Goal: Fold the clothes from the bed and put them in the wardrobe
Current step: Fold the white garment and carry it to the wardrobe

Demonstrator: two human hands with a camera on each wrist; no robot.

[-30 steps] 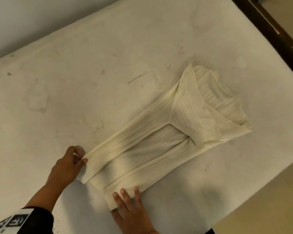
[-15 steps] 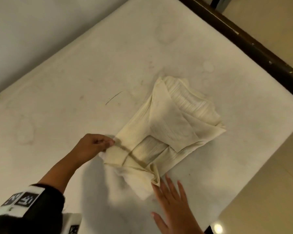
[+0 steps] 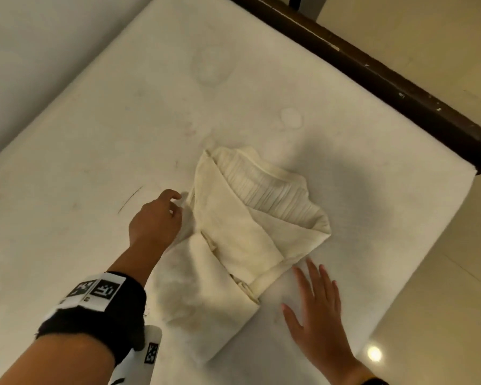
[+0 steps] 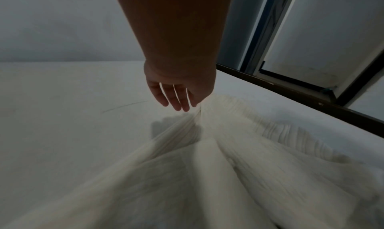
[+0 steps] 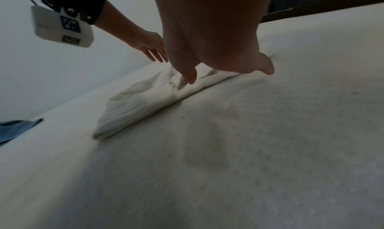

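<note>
1 cream ribbed garment lies half-folded on the bed, near its right edge. The left hand hovers at the garment's left edge, fingers loose and released. The right hand lies flat beside its near-right fold, grasping nothing.

A blue piece of cloth is cut off by the left edge of the right wrist view, so its kind cannot be told. The near part of the cream ribbed folded garment is blurred in the left wrist view. Whether its edge is pinched by the left hand cannot be told, the fingertips being hidden.
</note>
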